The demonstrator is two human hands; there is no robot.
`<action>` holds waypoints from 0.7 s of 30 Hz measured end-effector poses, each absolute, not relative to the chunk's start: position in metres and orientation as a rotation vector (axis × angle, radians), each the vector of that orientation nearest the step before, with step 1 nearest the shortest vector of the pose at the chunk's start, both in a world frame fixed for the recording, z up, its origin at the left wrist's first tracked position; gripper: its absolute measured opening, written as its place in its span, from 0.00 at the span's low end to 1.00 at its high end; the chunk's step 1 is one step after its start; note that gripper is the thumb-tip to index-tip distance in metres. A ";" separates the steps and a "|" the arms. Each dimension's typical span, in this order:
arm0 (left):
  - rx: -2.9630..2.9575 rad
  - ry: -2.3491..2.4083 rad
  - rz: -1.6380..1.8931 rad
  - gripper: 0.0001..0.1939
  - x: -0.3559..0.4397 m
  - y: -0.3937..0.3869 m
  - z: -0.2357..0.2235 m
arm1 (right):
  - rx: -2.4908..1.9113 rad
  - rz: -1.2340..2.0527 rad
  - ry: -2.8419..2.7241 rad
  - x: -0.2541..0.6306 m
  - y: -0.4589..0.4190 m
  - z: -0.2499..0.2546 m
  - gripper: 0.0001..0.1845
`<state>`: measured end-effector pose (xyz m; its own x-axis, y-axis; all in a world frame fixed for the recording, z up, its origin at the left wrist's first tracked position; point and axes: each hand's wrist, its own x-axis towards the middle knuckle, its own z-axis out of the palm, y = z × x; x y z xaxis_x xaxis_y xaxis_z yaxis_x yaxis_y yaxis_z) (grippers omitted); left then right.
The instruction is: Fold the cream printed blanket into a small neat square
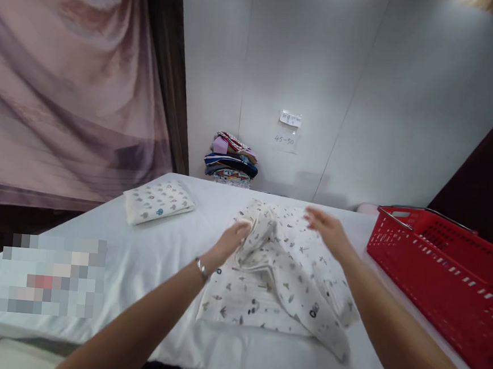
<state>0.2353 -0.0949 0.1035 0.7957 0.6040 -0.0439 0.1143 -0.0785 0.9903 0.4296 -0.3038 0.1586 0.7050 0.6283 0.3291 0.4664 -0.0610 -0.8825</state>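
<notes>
A white muslin cloth (254, 304) with small grey and dark printed figures lies partly spread on the white-covered table (149, 273). Its upper layer is bunched and folded over, with one corner trailing toward the front edge. My left hand (230, 243), with a silver bracelet at the wrist, grips the raised fold on the cloth's left side; the fingertips are partly hidden by the fabric. Over the cloth's far right part, my right hand (326, 228) is held with its fingers stretched out to the left, holding nothing.
A folded white cloth with tree-like prints (159, 203) rests at the back left. On the right stands a red plastic basket (430, 284). Folded fabrics (231, 160) are stacked behind the table, by a wall with paper notes (289, 119). A pink curtain (67, 79) hangs at left.
</notes>
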 end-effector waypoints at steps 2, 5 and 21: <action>1.674 0.655 0.331 0.27 0.220 -0.118 0.061 | -1.888 0.337 -0.925 0.409 -0.328 0.104 0.21; 1.878 0.752 0.349 0.30 0.205 -0.138 0.027 | -2.045 0.370 -0.851 0.392 -0.366 0.036 0.23; 1.441 0.731 0.517 0.12 0.220 -0.106 0.058 | -1.902 0.534 -0.706 0.330 -0.412 0.017 0.28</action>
